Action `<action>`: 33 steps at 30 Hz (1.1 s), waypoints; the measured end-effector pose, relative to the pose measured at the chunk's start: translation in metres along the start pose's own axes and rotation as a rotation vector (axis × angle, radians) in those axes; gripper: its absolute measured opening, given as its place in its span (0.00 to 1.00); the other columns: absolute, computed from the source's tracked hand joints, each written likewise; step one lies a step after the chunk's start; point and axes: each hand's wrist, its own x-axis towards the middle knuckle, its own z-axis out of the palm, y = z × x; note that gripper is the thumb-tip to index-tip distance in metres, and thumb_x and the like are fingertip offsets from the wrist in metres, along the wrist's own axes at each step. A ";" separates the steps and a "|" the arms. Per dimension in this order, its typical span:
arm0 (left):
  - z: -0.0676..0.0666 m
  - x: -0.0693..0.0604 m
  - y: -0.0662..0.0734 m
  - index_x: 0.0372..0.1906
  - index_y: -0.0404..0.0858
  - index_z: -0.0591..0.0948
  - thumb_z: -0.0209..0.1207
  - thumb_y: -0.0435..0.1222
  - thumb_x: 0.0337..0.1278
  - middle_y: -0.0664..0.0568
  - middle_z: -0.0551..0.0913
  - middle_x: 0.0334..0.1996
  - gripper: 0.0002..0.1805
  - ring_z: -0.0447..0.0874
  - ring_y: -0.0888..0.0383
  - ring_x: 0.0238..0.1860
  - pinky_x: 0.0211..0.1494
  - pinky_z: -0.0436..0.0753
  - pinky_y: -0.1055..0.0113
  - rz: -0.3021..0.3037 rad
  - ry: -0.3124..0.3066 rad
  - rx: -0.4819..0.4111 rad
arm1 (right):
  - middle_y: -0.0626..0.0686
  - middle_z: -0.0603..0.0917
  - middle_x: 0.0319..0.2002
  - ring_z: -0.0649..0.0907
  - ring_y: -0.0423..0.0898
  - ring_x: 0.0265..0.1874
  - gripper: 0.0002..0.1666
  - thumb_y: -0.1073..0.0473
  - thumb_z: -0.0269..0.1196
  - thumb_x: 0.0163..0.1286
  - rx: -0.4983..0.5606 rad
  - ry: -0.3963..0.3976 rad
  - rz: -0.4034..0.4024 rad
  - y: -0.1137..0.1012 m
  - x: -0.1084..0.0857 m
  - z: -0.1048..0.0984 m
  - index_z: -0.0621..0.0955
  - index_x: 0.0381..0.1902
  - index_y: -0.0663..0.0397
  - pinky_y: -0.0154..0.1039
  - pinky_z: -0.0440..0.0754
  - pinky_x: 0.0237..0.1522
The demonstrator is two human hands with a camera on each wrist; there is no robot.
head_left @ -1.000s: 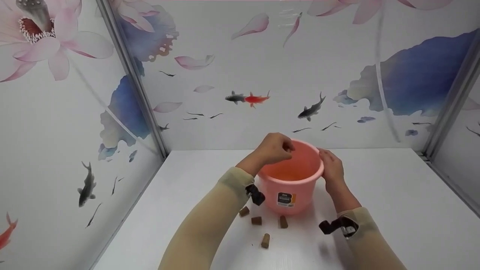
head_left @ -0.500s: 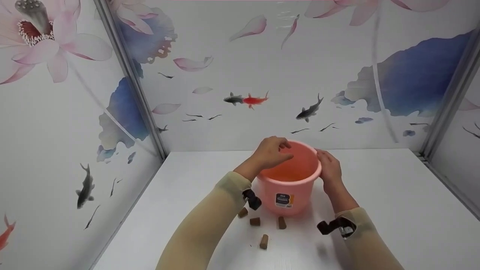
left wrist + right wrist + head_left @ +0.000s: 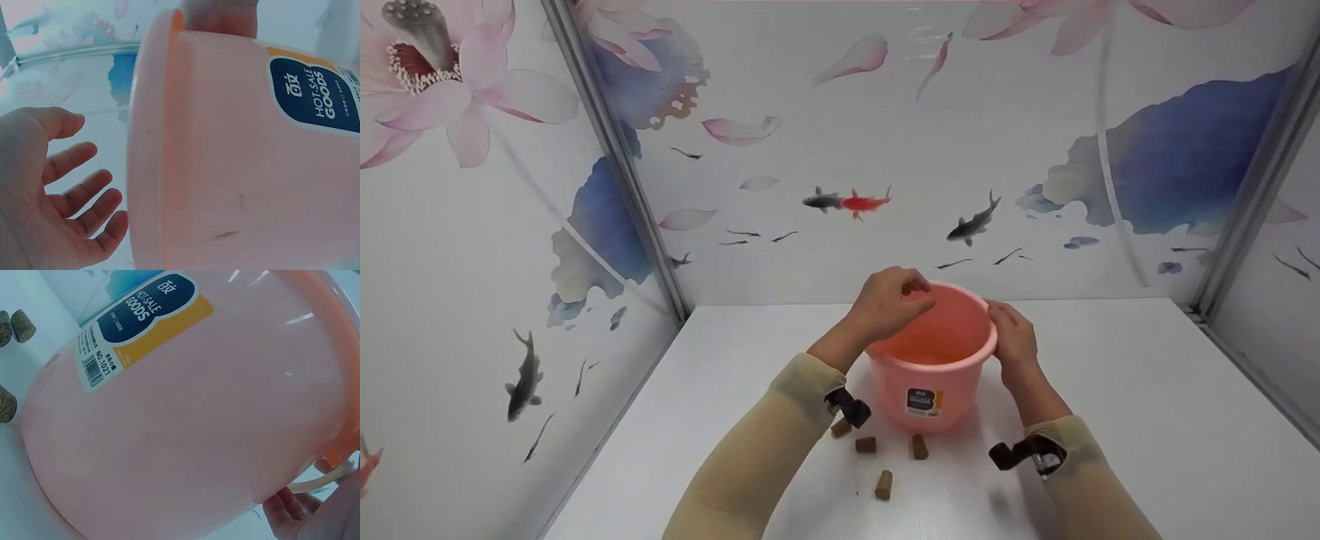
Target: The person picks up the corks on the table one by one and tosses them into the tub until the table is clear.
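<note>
A pink plastic bucket (image 3: pixel 886 386) stands upright on the white table, with a dark blue and yellow label (image 3: pixel 312 93) on its side. My left hand (image 3: pixel 885 306) hovers over the bucket's left rim. Its fingers are spread and slightly bent, with nothing between them, as the left wrist view confirms. On the opposite side my right hand (image 3: pixel 1014 336) grips the bucket by the rim, near a pale handle (image 3: pixel 320 484). Several brown tapered corks lie on the table in front, including one upright-looking cork (image 3: pixel 919 448) and one nearest me (image 3: pixel 883 485).
White panels printed with lotus flowers and fish enclose the white table (image 3: pixel 1140 420) at the back and both sides. A black wrist camera (image 3: pixel 851 409) sits on the left sleeve and another camera (image 3: pixel 1024 454) on the right.
My left hand's fingers have spread from a closer curl over the bucket, and the hand has drawn slightly left. My right hand stays at the rim. The whole view has shifted a little.
</note>
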 end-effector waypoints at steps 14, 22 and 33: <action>-0.009 -0.032 -0.022 0.51 0.38 0.89 0.63 0.41 0.72 0.45 0.87 0.49 0.13 0.84 0.47 0.54 0.58 0.87 0.54 0.018 0.108 -0.058 | 0.54 0.85 0.61 0.85 0.37 0.46 0.30 0.43 0.49 0.85 -0.003 0.006 0.003 0.002 0.001 -0.001 0.79 0.71 0.53 0.33 0.87 0.48; -0.021 -0.052 -0.037 0.53 0.38 0.89 0.64 0.39 0.70 0.41 0.85 0.50 0.13 0.83 0.42 0.54 0.57 0.88 0.48 0.011 0.177 -0.065 | 0.58 0.82 0.67 0.85 0.37 0.47 0.30 0.43 0.49 0.85 0.010 0.003 0.010 0.001 0.000 -0.002 0.78 0.73 0.53 0.32 0.86 0.49; -0.035 -0.085 -0.049 0.54 0.41 0.89 0.67 0.39 0.69 0.49 0.87 0.50 0.13 0.83 0.50 0.52 0.53 0.89 0.52 -0.015 0.249 -0.013 | 0.54 0.85 0.60 0.85 0.38 0.48 0.30 0.43 0.49 0.86 0.005 -0.009 -0.002 0.001 0.000 -0.001 0.79 0.72 0.53 0.33 0.86 0.49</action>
